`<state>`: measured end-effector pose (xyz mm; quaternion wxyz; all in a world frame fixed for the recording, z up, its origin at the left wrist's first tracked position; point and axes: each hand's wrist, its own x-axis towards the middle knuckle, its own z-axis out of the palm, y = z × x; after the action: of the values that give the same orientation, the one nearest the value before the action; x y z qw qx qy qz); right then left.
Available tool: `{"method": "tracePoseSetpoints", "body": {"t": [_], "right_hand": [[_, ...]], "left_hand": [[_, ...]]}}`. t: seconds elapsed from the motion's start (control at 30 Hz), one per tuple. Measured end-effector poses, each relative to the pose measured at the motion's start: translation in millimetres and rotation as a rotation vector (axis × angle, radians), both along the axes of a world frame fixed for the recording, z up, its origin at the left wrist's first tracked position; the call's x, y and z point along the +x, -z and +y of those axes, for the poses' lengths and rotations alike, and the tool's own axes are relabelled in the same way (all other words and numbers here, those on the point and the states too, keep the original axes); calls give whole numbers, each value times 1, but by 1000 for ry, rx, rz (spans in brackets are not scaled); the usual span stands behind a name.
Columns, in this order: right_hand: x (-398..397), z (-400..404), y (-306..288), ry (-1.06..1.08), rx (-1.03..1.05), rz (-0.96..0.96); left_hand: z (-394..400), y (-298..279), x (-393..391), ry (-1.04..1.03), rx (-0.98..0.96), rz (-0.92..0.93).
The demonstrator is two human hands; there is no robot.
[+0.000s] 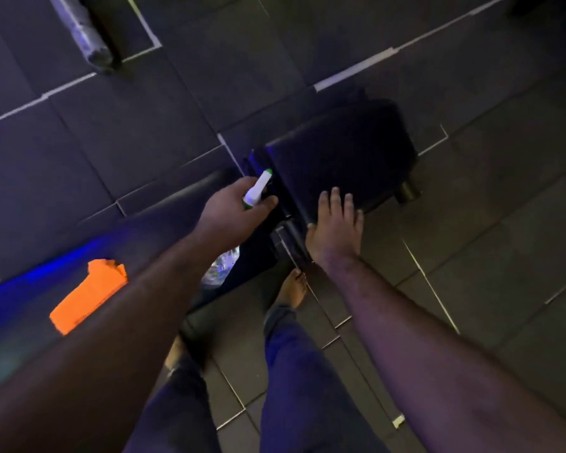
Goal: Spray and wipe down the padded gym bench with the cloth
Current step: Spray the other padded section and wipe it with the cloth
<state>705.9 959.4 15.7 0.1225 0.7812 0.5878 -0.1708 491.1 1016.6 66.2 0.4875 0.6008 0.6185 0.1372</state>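
Observation:
The black padded gym bench runs from lower left to upper right; its seat pad [340,158] lies at centre right and the long back pad [164,220] stretches to the left. My left hand [232,210] grips a spray bottle [258,188] with a white and green head; its clear body [221,268] shows below my wrist. The nozzle points toward the seat pad. My right hand [337,227] rests with straight fingers on the near edge of the seat pad. A folded orange cloth [89,297] lies on the back pad at lower left.
Dark rubber floor tiles with pale seams surround the bench. My bare feet [293,289] and blue trousers stand close against the bench's near side. A wrapped black equipment leg [92,34] stands at upper left. A round bench foot [407,192] sticks out at right.

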Motion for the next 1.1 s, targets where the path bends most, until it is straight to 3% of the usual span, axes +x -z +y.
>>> {"method": "tracePoseSetpoints", "body": {"t": [0.13,0.3,0.5,0.73,0.93,1.1], "right_hand": [[61,11,10,-202,-91,-5],[87,4,20,-274,-5,92],[114,-11,26,-246,122,158],[151,-17,31,-95,248,158],[164,-9,31,-77,280,207],[168,-14,28,-70,262,230]], "left_hand": [[41,18,72,-104,-102,129],[79,28,103,17,-181,332],[114,21,155,102,-174,218],[149,23,221,187,-70,416],[150,18,255,258,-124,239],[137,17,282,447,-9,368]]}}
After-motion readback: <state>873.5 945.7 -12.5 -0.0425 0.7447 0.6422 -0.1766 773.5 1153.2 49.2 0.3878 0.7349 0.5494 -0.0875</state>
